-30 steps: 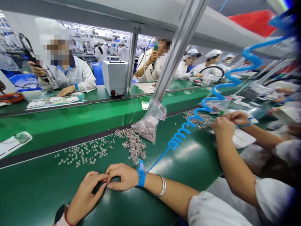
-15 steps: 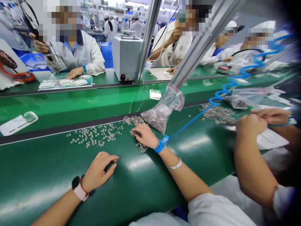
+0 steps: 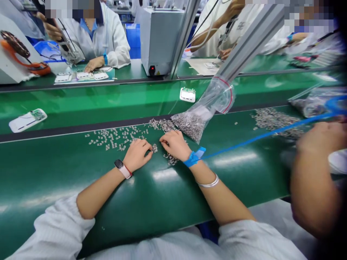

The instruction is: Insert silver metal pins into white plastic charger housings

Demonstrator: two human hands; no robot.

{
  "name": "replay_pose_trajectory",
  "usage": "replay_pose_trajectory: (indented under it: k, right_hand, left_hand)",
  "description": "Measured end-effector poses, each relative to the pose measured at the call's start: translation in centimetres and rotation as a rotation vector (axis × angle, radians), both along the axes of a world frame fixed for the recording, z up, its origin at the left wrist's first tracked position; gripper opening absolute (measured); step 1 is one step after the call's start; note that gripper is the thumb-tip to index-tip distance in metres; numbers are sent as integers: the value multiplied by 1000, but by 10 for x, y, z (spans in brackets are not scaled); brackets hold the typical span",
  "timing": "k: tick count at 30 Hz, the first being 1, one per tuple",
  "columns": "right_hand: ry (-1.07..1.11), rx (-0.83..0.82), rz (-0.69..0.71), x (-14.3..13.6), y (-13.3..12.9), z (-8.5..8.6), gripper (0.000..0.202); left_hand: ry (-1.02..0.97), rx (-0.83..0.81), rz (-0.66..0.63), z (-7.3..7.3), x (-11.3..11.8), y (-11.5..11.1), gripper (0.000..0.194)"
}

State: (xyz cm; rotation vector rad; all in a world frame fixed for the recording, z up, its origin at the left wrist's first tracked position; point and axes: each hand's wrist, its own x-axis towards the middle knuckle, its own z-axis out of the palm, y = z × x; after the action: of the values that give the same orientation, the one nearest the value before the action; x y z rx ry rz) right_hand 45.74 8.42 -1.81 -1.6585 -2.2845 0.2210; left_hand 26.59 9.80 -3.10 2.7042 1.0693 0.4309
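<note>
My left hand [image 3: 138, 154] lies low over the green belt, thumb apart from its bent fingers, at the edge of a small cluster of tiny metal parts [image 3: 154, 148]. My right hand [image 3: 176, 145], fingers curved and thumb apart, rests over a heap of the same parts [image 3: 171, 159], which it partly hides. No held part shows in either hand. Loose metal parts [image 3: 108, 137] lie spread out beyond my left hand. Behind my right hand, a clear zip bag [image 3: 191, 124] full of parts leans with its mouth upward, beside another heap [image 3: 162, 125].
A blue wrist strap [image 3: 193, 158] on my right wrist has a cord running right across the belt. A co-worker's arm [image 3: 316, 180] is close on the right, near another parts heap [image 3: 276, 121]. White device casings [image 3: 187, 95] lie on the far strip. A slanted metal post [image 3: 244, 43] stands ahead.
My left hand has moved forward and right, up to the parts near my right hand. A small cluster now lies between both hands. The view has tilted downward.
</note>
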Motion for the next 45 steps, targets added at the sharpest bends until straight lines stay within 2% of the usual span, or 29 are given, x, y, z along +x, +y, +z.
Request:
replay_pose_trajectory:
  k: [3, 6, 10, 13, 16, 18, 21, 27, 31, 37, 41, 45]
  right_hand:
    - [93, 9, 126, -8, -6, 2, 23]
    - [170, -72, 279, -20, -11, -1, 34]
    - [190, -145, 318, -25, -12, -6, 25]
    - [247, -178, 351, -21, -11, -3, 16]
    - [350, -131, 335, -21, -12, 1, 18]
    - [431, -101, 316, -24, -13, 2, 32]
    - [554, -162, 288, -29, -15, -1, 33]
    - [794, -425, 144, -21, -14, 2, 28]
    - [870, -418, 110, -17, -12, 2, 28]
    - [995, -419, 107, -31, -15, -8, 44]
    - [993, -478, 129, -38, -17, -10, 33]
    - [1092, -513, 62, -38, -17, -7, 23]
  left_hand:
    - [-73, -37, -20, 0, -9, -1, 10]
    - [-157, -75, -2, 0, -14, -1, 8]
    - [-222, -87, 6, 3, -15, 0, 8]
    - [-257, -105, -3, 5, -17, 1, 10]
    - [-317, -151, -23, 5, -19, 2, 11]
    - [-372, -184, -67, 5, -18, 1, 10]
    - [-463, -207, -100, 5, -16, -1, 9]
    - [-667, -301, 36, 3, -17, 1, 6]
    - [-751, -373, 103, 1, -18, 3, 7]
    - [-795, -416, 55, 1, -16, 0, 11]
    - [-815, -403, 52, -1, -15, 0, 10]
    - [-753, -317, 35, -1, -16, 2, 14]
